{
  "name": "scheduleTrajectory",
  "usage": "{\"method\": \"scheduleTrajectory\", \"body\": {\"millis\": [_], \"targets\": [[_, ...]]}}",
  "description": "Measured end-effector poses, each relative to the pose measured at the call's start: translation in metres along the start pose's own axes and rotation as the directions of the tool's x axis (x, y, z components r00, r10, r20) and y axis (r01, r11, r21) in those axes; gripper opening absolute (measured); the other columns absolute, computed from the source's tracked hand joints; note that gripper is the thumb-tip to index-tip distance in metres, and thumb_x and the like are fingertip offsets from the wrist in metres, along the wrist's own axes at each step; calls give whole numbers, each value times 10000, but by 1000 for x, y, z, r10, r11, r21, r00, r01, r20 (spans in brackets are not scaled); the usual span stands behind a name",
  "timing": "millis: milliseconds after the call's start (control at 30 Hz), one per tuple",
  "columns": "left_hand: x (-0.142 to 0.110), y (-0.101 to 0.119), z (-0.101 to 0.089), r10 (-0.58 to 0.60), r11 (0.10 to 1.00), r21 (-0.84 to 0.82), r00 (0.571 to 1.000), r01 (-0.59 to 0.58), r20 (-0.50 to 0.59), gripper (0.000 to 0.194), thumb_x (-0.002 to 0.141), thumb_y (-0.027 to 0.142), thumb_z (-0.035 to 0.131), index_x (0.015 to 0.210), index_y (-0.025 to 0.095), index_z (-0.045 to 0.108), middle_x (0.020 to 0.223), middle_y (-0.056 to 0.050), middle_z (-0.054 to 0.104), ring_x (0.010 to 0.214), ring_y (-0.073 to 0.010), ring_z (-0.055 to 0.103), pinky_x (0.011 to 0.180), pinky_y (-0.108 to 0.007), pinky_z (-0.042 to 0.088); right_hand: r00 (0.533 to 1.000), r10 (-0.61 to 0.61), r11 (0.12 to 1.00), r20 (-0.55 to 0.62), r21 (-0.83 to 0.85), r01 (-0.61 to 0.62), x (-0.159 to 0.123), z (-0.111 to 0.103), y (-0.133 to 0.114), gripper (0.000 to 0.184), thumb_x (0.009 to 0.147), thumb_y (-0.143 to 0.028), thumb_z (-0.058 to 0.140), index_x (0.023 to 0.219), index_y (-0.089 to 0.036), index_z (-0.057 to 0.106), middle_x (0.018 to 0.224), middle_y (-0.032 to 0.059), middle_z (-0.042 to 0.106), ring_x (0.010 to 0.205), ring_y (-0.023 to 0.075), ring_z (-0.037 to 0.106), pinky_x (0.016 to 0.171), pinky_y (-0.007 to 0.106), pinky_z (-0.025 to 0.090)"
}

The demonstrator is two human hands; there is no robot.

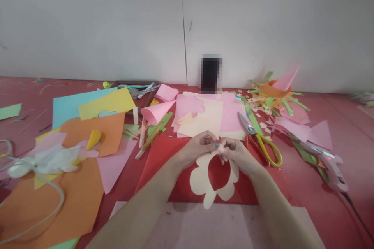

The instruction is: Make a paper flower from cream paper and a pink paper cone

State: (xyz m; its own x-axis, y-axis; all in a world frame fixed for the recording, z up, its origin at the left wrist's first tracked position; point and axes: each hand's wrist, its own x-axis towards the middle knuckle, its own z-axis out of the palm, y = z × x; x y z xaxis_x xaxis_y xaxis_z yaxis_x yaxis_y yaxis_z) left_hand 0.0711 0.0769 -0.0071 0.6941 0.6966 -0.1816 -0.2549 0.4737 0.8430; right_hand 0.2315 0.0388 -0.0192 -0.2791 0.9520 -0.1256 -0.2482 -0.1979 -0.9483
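Both hands meet in the middle, pinching at the top of a cream paper flower cutout with a large round hole. My left hand is closed, its thumb and forefinger at the cutout's upper edge. Closed against it, my right hand grips the same edge, with some fingertips showing through the hole. Between the fingertips sits a small grey-blue bit, too small to name. Under the cutout lies a red sheet. Scissors with yellow and orange handles rest just right of my right hand.
A glue gun with a lit red light lies at right, its cord trailing forward. Behind are a pink paper cone, cream and pink sheets, and an orange-green paper piece. Orange sheets and a white cable cover the left.
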Motion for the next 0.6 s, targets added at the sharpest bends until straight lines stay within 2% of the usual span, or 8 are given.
{"method": "scheduleTrajectory", "body": {"millis": [100, 300, 467, 600], "targets": [[-1, 0, 1, -7, 999, 42, 999, 5, 52, 233, 715, 282, 689, 786, 147, 513, 674, -40, 666, 652, -188, 659, 700, -329, 477, 1000, -10, 1000, -6, -2, 10, 1, 0, 1, 321, 681, -393, 732, 595, -173, 515, 433, -74, 488, 421, 68, 467, 488, 208, 347], [-2, 0, 0, -38, 999, 32, 996, 36, 83, 152, 741, 245, 636, 706, 127, 547, 682, -78, 686, 680, -190, 659, 726, -320, 468, 1000, -8, 1000, 6, -29, 8, 1, 0, 3, 329, 693, -397, 722, 582, -174, 508, 452, -63, 499, 439, 72, 473, 493, 209, 348], [-2, 0, 1, -85, 996, 21, 996, 85, -4, 141, 729, 252, 592, 660, 137, 546, 629, -52, 661, 642, -185, 641, 680, -302, 461, 998, 53, 998, -24, -27, -53, -1, 3, -1, 346, 736, -454, 665, 591, -174, 523, 468, -50, 504, 458, 85, 479, 519, 228, 372], [-1, -2, -2, -87, 995, 47, 994, 90, -68, 152, 713, 262, 604, 648, 151, 524, 605, -5, 612, 619, -156, 611, 660, -282, 448, 999, 36, 997, -8, -72, -37, -2, 3, -4, 358, 790, -457, 605, 589, -166, 551, 477, -38, 508, 471, 90, 480, 524, 231, 366]]}}
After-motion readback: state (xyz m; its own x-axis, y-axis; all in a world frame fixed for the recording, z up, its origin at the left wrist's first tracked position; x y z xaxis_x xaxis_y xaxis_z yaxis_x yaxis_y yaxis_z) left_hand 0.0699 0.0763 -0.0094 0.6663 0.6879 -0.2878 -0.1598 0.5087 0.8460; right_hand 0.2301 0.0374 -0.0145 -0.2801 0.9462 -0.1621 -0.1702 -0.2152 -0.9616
